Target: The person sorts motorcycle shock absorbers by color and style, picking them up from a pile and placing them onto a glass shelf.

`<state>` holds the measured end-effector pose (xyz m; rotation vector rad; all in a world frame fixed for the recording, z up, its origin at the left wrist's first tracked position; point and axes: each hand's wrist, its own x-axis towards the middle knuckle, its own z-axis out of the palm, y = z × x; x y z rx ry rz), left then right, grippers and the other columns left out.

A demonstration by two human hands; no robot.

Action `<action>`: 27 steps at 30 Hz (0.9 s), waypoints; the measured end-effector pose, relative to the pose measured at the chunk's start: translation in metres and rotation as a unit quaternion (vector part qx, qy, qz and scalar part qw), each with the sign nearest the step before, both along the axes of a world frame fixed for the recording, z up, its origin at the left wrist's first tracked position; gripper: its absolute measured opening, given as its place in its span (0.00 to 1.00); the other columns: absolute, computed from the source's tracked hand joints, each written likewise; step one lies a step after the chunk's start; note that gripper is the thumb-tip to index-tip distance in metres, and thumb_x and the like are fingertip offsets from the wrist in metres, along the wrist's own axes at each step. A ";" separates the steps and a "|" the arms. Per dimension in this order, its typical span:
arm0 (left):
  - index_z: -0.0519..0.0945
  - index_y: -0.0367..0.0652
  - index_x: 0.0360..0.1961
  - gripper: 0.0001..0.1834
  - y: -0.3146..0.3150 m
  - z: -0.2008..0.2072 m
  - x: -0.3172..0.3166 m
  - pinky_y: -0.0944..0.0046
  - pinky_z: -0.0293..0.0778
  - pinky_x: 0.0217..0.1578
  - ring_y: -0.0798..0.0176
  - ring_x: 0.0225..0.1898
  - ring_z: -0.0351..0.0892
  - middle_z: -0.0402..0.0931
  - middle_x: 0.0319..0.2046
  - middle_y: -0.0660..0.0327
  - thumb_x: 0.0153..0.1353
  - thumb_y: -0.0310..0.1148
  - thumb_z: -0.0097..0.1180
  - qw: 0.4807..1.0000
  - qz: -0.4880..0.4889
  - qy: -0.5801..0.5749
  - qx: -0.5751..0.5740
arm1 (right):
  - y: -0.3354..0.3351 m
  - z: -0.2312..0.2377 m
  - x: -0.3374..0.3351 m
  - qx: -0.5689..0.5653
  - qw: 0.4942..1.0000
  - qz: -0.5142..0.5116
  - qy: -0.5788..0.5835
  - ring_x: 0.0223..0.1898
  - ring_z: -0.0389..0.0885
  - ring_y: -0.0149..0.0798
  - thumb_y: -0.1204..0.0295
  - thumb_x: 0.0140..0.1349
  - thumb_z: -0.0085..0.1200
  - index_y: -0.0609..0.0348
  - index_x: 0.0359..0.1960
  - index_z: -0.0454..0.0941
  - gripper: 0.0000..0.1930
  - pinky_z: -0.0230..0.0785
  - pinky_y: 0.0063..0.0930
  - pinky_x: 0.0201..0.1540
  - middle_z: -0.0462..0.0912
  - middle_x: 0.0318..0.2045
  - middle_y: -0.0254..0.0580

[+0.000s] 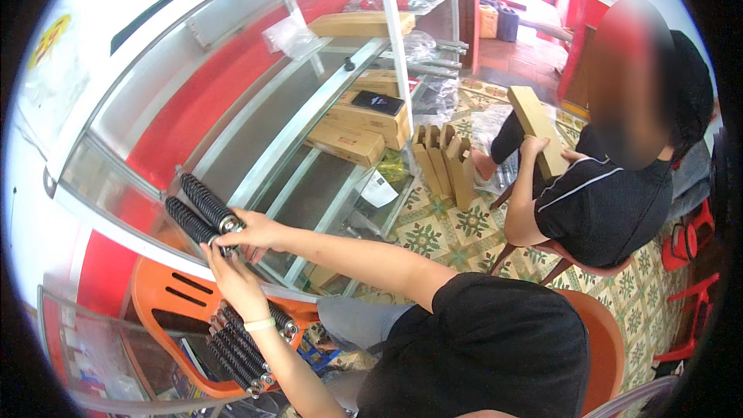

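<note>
Two black coil-spring shock absorbers [203, 197] lie side by side at the near left end of the glass cabinet, their silver end eyes towards me. My right hand [259, 232] is closed around the near ends of the pair. Just below it, my left hand [232, 275], with a pale band on its wrist, pinches the near end of the lower one. Part of the grip is hidden behind the fingers. Below my left forearm, several more shock absorbers [236, 348] lie in a row on an orange plastic chair [159, 294].
Glass shelves with a white frame [395, 54] hold cardboard boxes [344, 142] and a dark phone [375, 101]. Several narrow cartons [443, 159] stand on the patterned tile floor [422, 236]. At right, a seated person [604, 201] holds a long cardboard box [538, 131]. Red stools [693, 317] stand beyond.
</note>
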<state>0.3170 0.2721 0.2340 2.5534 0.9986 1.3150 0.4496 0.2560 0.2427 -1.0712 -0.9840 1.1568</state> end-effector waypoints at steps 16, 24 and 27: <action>0.58 0.29 0.55 0.25 0.012 0.014 -0.002 0.52 0.60 0.53 0.38 0.54 0.60 0.54 0.56 0.33 0.55 0.24 0.43 0.987 0.062 0.150 0.009 | 0.011 0.015 -0.003 -0.005 0.990 0.080 0.116 0.22 0.78 0.43 0.57 0.49 0.58 0.50 0.53 0.59 0.31 0.74 0.41 0.24 0.75 0.36 0.52; 0.52 0.27 0.59 0.35 -0.017 -0.007 0.011 0.52 0.40 0.63 0.39 0.64 0.41 0.40 0.61 0.32 0.54 0.33 0.51 0.999 0.016 0.020 0.033 | 0.041 -0.020 0.000 0.071 0.996 -0.002 0.046 0.36 0.74 0.34 0.49 0.52 0.54 0.54 0.43 0.72 0.24 0.69 0.29 0.30 0.76 0.37 0.40; 0.56 0.35 0.59 0.32 -0.058 -0.050 -0.021 0.53 0.42 0.63 0.40 0.64 0.40 0.39 0.62 0.37 0.55 0.34 0.51 0.998 -0.019 -0.047 -0.033 | 0.020 -0.019 0.000 -0.005 1.000 -0.001 -0.017 0.42 0.77 0.47 0.43 0.51 0.51 0.48 0.65 0.33 0.49 0.74 0.38 0.40 0.68 0.48 0.60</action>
